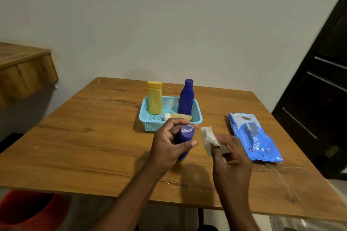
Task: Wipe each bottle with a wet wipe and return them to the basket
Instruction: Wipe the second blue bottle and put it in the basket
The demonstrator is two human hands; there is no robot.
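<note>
My left hand [169, 146] grips a small dark blue bottle [185, 137] above the table, its cap pointing toward the camera. Just right of it, my right hand [231, 154] pinches a white wet wipe [209, 138]; wipe and bottle are a little apart. Behind them stands a light blue basket [150, 116]. Inside it a yellow bottle [155, 97] stands upright at the left, a taller blue bottle [186, 97] stands at the right, and a small pale yellow bottle [178, 116] lies on its side at the front.
A blue pack of wet wipes [255, 137] lies on the wooden table [93, 146] to the right of my hands. A dark door [323, 99] is at the far right, a wooden shelf [24, 69] at the left, something red [32, 210] below the table.
</note>
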